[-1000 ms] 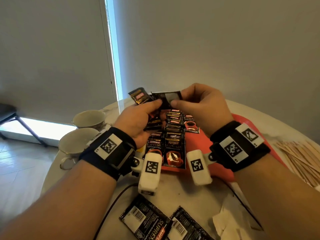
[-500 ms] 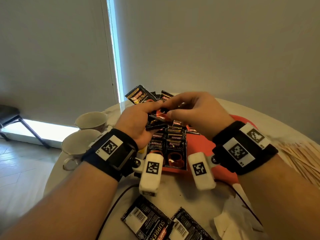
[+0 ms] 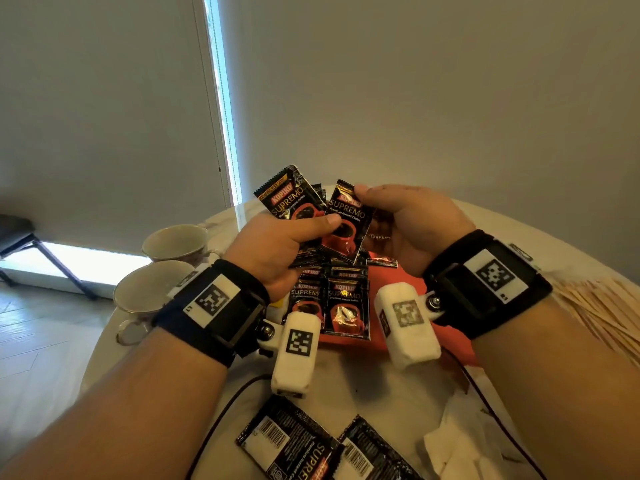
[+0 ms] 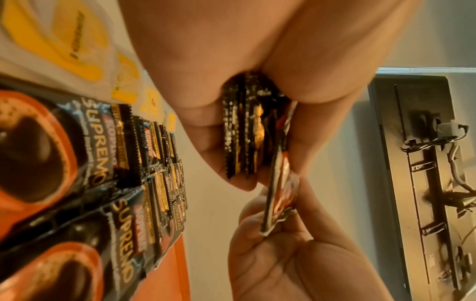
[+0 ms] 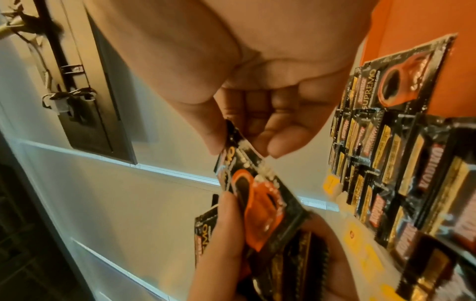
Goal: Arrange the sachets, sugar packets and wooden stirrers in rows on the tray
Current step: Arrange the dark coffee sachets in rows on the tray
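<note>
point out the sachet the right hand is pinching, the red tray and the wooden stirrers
sachet [image 3: 346, 223]: head view, printed front below the thumb.
red tray [image 3: 398, 344]: head view, bare near edge.
wooden stirrers [image 3: 599, 310]: head view, middle of the loose pile.

The right hand [image 3: 412, 226] has peeled 1 Kopiko Supremo sachet [image 3: 346, 223] upright from the left hand [image 3: 273, 251] stack (fanned wider now), pinching its top corner.

Held sachet [image 3: 346, 221] — "KOPIKO SUPREMO, Premium Instant Coffee"; tray sachets [image 3: 347, 306] — same
</note>
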